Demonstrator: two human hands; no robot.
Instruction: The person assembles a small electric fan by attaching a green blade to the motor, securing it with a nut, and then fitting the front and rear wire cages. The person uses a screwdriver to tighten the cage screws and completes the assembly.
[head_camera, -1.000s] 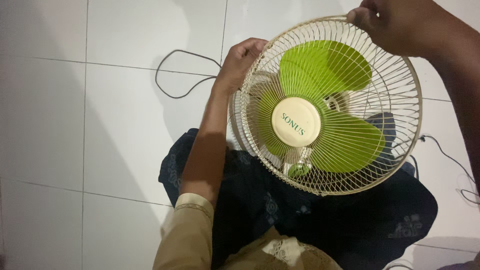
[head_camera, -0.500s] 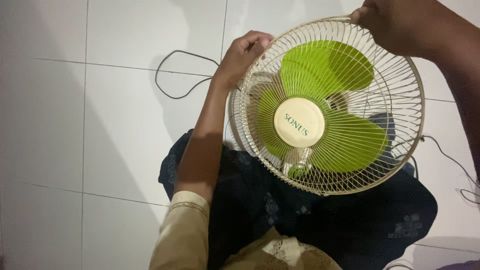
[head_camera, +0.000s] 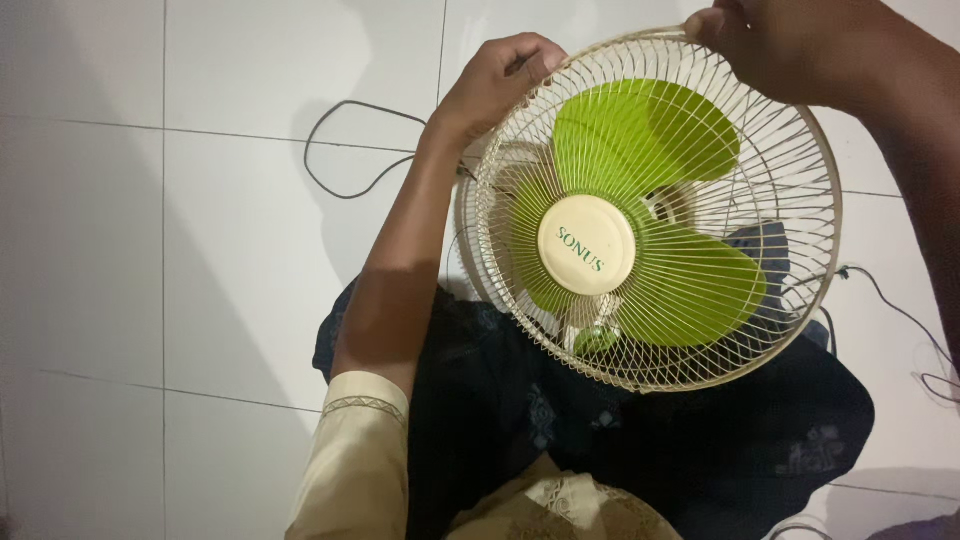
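Since the earlier frame, the left hand (head_camera: 497, 85) has climbed along the rim of the fan guard (head_camera: 800, 150), from the guard's left side toward its upper left, and the whole fan has shifted slightly up and left in the frame. That hand's grip is now clenched on the cream wire rim, fingers curled over the edge. The right hand (head_camera: 790, 50), at the upper right of the frame, grasps the top of the same rim; its fingertips pinch the wire, though most of the hand is cut off by the frame edge.

The fan guard occupies the centre right of the frame, face toward the camera and tilted, held above the person's lap. Behind the wires sit three green blades (head_camera: 640, 130), and a round cream hub cap (head_camera: 586, 245) covers the centre of the guard. The lower rim lies over dark patterned cloth (head_camera: 520, 400) across the person's legs.

A beige sleeve (head_camera: 355, 460) covers the left arm at the lower left of centre. A dark cable (head_camera: 345, 150) loops on the white tiled floor (head_camera: 150, 250) at the upper left, and another thin cable (head_camera: 900, 310) trails at the right edge.
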